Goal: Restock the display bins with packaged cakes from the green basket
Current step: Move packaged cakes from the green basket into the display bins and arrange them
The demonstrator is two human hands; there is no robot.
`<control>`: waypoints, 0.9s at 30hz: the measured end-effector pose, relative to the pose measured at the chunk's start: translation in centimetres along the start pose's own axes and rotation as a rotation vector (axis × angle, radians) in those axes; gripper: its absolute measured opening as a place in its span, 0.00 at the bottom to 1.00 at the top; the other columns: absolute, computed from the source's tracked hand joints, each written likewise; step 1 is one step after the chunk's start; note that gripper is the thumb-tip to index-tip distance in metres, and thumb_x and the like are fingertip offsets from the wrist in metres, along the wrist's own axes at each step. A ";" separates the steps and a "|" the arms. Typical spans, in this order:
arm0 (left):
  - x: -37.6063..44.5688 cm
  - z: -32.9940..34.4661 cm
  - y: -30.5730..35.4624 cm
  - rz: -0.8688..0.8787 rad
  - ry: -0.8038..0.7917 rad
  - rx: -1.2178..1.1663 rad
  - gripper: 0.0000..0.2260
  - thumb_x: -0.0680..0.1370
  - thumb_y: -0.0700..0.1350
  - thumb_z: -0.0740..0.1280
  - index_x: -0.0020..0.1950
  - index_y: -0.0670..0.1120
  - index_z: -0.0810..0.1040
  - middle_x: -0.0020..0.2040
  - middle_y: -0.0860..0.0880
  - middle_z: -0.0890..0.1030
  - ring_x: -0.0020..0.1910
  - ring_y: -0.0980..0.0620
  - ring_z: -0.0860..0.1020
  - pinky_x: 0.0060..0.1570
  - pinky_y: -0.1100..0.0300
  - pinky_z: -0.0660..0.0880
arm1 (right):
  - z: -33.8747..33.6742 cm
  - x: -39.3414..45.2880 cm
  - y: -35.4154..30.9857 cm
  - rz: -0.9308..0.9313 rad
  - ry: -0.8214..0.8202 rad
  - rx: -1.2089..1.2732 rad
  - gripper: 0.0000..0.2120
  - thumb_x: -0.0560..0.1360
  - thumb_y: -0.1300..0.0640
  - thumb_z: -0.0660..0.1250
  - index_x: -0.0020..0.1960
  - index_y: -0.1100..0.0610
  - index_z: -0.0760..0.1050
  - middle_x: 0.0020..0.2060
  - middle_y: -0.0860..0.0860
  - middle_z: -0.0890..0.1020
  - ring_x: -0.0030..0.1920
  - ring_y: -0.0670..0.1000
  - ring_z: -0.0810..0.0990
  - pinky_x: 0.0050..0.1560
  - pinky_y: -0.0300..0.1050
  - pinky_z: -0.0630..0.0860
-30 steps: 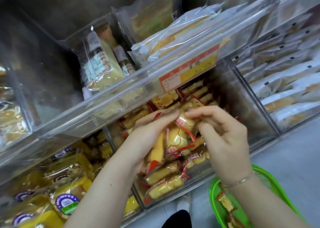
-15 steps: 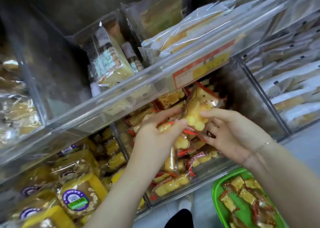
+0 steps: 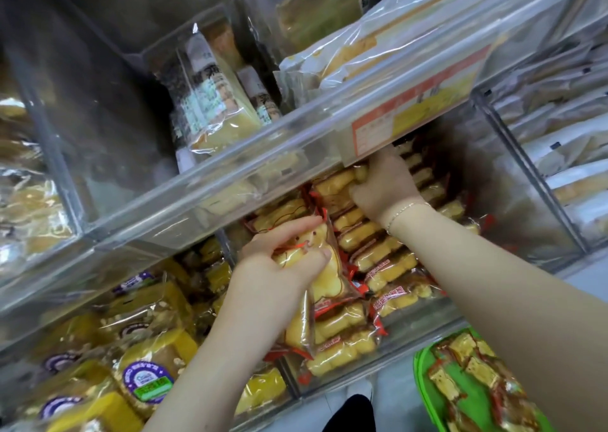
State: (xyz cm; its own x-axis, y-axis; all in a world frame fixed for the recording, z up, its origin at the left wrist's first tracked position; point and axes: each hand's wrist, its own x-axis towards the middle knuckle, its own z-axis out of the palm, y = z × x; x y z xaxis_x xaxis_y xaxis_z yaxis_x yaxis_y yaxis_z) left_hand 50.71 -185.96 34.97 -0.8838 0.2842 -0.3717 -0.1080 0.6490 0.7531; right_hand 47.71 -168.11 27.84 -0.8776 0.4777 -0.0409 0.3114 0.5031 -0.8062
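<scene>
1. Since half a second earlier, the right hand (image 3: 383,185) has pushed deeper into the clear lower bin (image 3: 513,201), up under the orange price tag (image 3: 411,116), and the bear-shaped cake pack it held is now tucked among the rows at the back; the left hand (image 3: 279,264) has taken a firmer hold at the bin's front.

2. Nearest the onlooker, bottom right, the green basket (image 3: 424,389) holds more red-trimmed cake packs (image 3: 473,375), lying loose and flat.

3. Just beyond, the left hand grips a bear-shaped cake in clear wrap (image 3: 325,277), thumb across its face and fingers curled behind, its long axis running up and down, tilted slightly toward the bin.

4. Farther in, the right hand is curled over the end of a pack, its fingertips hidden under the shelf edge; whether it pinches that pack or only presses it cannot be told.

5. The stocked packs (image 3: 385,257) lie in overlapping rows, their long axes across the bin, left to right.

6. The held cake sits at the front of the bin, nearer the left hand; it would likely need turning crosswise to match the rows, with the right hand well placed to receive it.

7. Overhead, the upper bin (image 3: 230,175) holds wrapped sponge slices (image 3: 214,102).
</scene>
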 end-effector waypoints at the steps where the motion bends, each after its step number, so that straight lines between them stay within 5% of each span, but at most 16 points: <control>1: 0.0 0.0 0.0 0.001 -0.002 -0.002 0.13 0.71 0.52 0.72 0.50 0.69 0.79 0.57 0.60 0.77 0.24 0.72 0.70 0.24 0.79 0.65 | 0.2 0.0 0.3 0.049 0.052 0.014 0.33 0.67 0.66 0.66 0.72 0.59 0.63 0.71 0.58 0.65 0.69 0.58 0.65 0.62 0.37 0.64; 3: 0.1 0.1 -0.1 0.001 -0.004 -0.008 0.13 0.71 0.52 0.72 0.50 0.69 0.79 0.59 0.58 0.76 0.24 0.73 0.70 0.24 0.80 0.65 | 0.3 -0.2 0.8 0.159 0.099 0.051 0.33 0.68 0.63 0.67 0.72 0.56 0.63 0.72 0.58 0.63 0.70 0.58 0.63 0.62 0.36 0.62; 6: 0.2 0.3 -0.2 -0.003 0.005 -0.027 0.14 0.72 0.51 0.72 0.51 0.70 0.78 0.63 0.57 0.74 0.32 0.75 0.74 0.27 0.79 0.68 | 0.2 -0.4 1.3 0.159 0.059 0.063 0.24 0.72 0.62 0.66 0.67 0.53 0.70 0.66 0.56 0.71 0.63 0.57 0.72 0.51 0.33 0.63; 8: 0.2 0.5 -0.1 -0.019 0.007 -0.047 0.15 0.72 0.51 0.71 0.51 0.72 0.76 0.63 0.57 0.74 0.41 0.67 0.79 0.32 0.73 0.73 | -0.1 -0.5 0.9 0.137 0.012 -0.002 0.23 0.73 0.61 0.65 0.67 0.52 0.69 0.64 0.55 0.73 0.63 0.57 0.72 0.50 0.36 0.64; 11: 0.3 0.9 0.3 -0.021 0.018 -0.094 0.17 0.71 0.49 0.71 0.51 0.72 0.77 0.60 0.54 0.77 0.32 0.60 0.81 0.28 0.67 0.76 | -0.8 -1.0 0.3 0.224 0.047 -0.031 0.31 0.72 0.58 0.70 0.72 0.55 0.61 0.68 0.56 0.67 0.63 0.56 0.70 0.53 0.39 0.67; 14: 0.4 1.5 0.7 0.023 0.060 -0.155 0.18 0.71 0.47 0.73 0.54 0.68 0.78 0.56 0.57 0.79 0.35 0.66 0.79 0.29 0.74 0.73 | -2.4 -2.8 0.0 0.290 0.114 0.081 0.23 0.72 0.54 0.70 0.63 0.57 0.67 0.55 0.53 0.75 0.43 0.50 0.73 0.37 0.25 0.65; 16: 0.5 2.0 1.0 0.045 0.088 -0.198 0.19 0.70 0.48 0.75 0.57 0.66 0.78 0.52 0.60 0.81 0.42 0.69 0.79 0.38 0.75 0.74 | -3.7 -4.1 0.0 0.435 -0.134 0.394 0.19 0.70 0.51 0.70 0.58 0.58 0.74 0.47 0.53 0.80 0.42 0.52 0.79 0.38 0.33 0.75; 18: 0.6 2.6 1.1 0.056 0.101 -0.218 0.23 0.70 0.48 0.75 0.62 0.64 0.76 0.53 0.60 0.82 0.49 0.67 0.79 0.50 0.68 0.77 | -4.6 -5.8 -0.2 0.559 -0.468 0.676 0.22 0.64 0.51 0.73 0.56 0.56 0.77 0.48 0.55 0.82 0.47 0.54 0.82 0.37 0.44 0.79; 20: 0.7 3.1 1.3 0.038 0.096 -0.210 0.26 0.70 0.51 0.75 0.66 0.63 0.72 0.58 0.58 0.80 0.56 0.61 0.78 0.58 0.60 0.75 | -4.8 -6.8 0.2 0.548 -0.631 0.785 0.26 0.60 0.56 0.75 0.58 0.55 0.77 0.49 0.55 0.84 0.50 0.54 0.83 0.39 0.47 0.81; 23: 0.7 3.3 1.5 0.013 0.067 -0.073 0.18 0.70 0.57 0.72 0.59 0.62 0.75 0.54 0.59 0.80 0.55 0.56 0.78 0.54 0.58 0.75 | -5.1 -7.1 1.4 0.585 -0.567 0.774 0.29 0.62 0.68 0.75 0.61 0.59 0.73 0.46 0.58 0.84 0.46 0.56 0.84 0.44 0.51 0.81; 25: 0.8 3.3 1.3 0.058 0.041 0.147 0.13 0.72 0.59 0.70 0.55 0.61 0.77 0.52 0.61 0.78 0.51 0.59 0.76 0.45 0.67 0.70 | -5.5 -6.7 2.2 0.585 -0.499 0.617 0.29 0.61 0.70 0.74 0.60 0.60 0.73 0.45 0.59 0.83 0.44 0.59 0.84 0.48 0.54 0.81; 27: 0.7 3.4 1.0 0.133 0.055 0.414 0.12 0.73 0.59 0.68 0.56 0.61 0.76 0.54 0.61 0.72 0.45 0.62 0.72 0.44 0.66 0.68 | -5.7 -6.2 2.6 0.509 -0.438 0.385 0.28 0.61 0.69 0.75 0.59 0.56 0.75 0.41 0.56 0.82 0.42 0.56 0.82 0.46 0.49 0.80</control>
State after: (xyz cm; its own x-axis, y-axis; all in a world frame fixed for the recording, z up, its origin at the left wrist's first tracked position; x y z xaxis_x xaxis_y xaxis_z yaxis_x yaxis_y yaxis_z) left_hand 51.53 -182.70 33.59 -0.9019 0.3537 -0.2478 0.1905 0.8408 0.5068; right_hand 56.06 -165.60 29.34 -0.7494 0.2143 -0.6265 0.6368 -0.0258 -0.7706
